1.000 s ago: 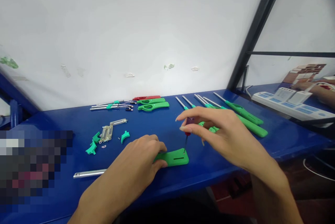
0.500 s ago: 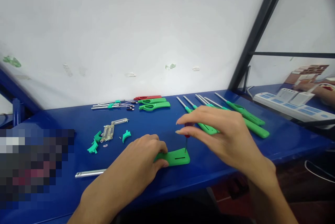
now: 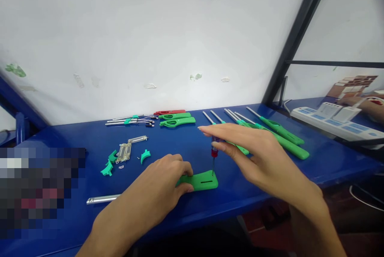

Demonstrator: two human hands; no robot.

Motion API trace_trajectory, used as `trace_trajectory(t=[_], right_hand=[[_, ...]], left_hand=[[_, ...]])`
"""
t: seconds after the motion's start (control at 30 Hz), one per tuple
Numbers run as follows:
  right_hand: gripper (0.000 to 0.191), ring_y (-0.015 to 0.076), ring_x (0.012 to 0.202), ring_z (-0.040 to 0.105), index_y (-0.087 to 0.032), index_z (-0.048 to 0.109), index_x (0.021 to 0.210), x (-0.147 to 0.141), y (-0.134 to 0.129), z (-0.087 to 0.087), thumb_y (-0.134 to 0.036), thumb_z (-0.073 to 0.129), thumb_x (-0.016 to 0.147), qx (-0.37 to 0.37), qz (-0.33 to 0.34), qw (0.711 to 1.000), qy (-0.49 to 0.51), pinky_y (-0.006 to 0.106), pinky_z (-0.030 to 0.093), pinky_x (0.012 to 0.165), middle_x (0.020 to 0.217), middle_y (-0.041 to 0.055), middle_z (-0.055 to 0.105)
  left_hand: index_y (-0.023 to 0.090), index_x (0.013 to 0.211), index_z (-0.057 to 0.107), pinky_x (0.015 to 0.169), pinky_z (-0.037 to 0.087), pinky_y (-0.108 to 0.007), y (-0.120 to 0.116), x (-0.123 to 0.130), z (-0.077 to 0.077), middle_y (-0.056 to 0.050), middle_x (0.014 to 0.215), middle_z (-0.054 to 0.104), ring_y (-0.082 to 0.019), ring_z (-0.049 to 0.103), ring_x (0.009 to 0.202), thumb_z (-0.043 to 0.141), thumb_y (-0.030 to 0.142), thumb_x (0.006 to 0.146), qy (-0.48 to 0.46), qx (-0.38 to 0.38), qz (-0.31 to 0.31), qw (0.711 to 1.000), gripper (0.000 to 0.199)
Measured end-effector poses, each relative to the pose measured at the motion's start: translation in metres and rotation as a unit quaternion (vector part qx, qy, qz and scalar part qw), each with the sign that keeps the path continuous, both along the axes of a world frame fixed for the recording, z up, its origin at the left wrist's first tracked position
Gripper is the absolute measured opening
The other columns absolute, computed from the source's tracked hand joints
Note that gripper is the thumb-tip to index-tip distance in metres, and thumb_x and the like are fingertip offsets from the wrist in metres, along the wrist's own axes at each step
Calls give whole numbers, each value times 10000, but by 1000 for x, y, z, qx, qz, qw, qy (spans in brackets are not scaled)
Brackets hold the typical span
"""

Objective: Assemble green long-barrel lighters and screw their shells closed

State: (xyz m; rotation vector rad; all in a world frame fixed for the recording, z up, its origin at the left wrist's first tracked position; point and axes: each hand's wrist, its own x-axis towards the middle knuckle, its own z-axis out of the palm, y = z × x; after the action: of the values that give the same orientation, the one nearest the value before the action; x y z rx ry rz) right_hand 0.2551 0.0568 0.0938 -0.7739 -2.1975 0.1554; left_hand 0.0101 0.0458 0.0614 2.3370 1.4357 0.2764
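My left hand (image 3: 169,179) is closed around a green long-nosed lighter (image 3: 205,181), pressing it on the blue table; the lighter's metal tube (image 3: 102,199) sticks out to the left. A small screwdriver (image 3: 214,151) with a dark red handle stands upright, its tip at the right end of the green handle, close to a slot. My right hand (image 3: 249,149) is on that screwdriver, fingers stretched over its top and thumb against its side. Left of my left hand lie teal triggers (image 3: 145,155), clear fuel tanks (image 3: 124,152) and tiny parts.
Assembled green lighters (image 3: 282,131) lie at the right. At the back are green handle shells (image 3: 178,121), a red one (image 3: 171,112) and metal tubes with wires (image 3: 129,121). A blurred-out area covers the left. Beyond the rack post are a power strip (image 3: 339,119) and another person's arm.
My right hand's fingers have straightened and loosened around the screwdriver, showing more of its handle. The screwdriver, the lighter and my left hand have stayed in place.
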Motion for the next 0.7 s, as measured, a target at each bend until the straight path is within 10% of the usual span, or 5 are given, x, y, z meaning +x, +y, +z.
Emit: trace_trajectory(t=[0.17, 0.33, 0.5, 0.7], right_hand=[[140, 168, 790, 712, -259, 772, 1163, 2, 3, -1, -268, 714, 1036, 57, -48, 997, 8, 301, 560, 755, 943, 7, 769], [328, 194, 1051, 737, -306, 686, 1397, 7, 3, 0, -219, 582, 1097, 5, -7, 1000, -15, 319, 572, 906, 1249, 29, 768], [214, 158, 864, 714, -313, 733, 1247, 6, -1, 3, -231, 639, 1073, -5, -1, 1000, -9, 280, 557, 792, 1019, -9, 753], [409, 138, 1006, 699, -358, 621, 1466, 7, -4, 4, -172, 518, 1117, -39, 25, 998, -32, 267, 541, 888, 1252, 2, 705]], left_hand=[[307, 1079, 770, 930, 447, -365, -2, 0, 3, -5, 1094, 739, -255, 676, 1047, 718, 243, 975, 2, 6, -9, 1000, 133], [302, 1089, 780, 895, 451, -353, -5, 0, 6, -8, 1087, 753, -260, 689, 1057, 717, 248, 983, 3, 15, -17, 1000, 136], [315, 1108, 775, 900, 448, -351, -4, -1, 4, 3, 1094, 759, -261, 691, 1081, 724, 245, 983, -1, 18, -23, 1000, 152], [316, 1105, 762, 903, 440, -356, -2, -2, 3, 6, 1096, 751, -262, 681, 1092, 721, 248, 991, 5, 10, -24, 1000, 139]])
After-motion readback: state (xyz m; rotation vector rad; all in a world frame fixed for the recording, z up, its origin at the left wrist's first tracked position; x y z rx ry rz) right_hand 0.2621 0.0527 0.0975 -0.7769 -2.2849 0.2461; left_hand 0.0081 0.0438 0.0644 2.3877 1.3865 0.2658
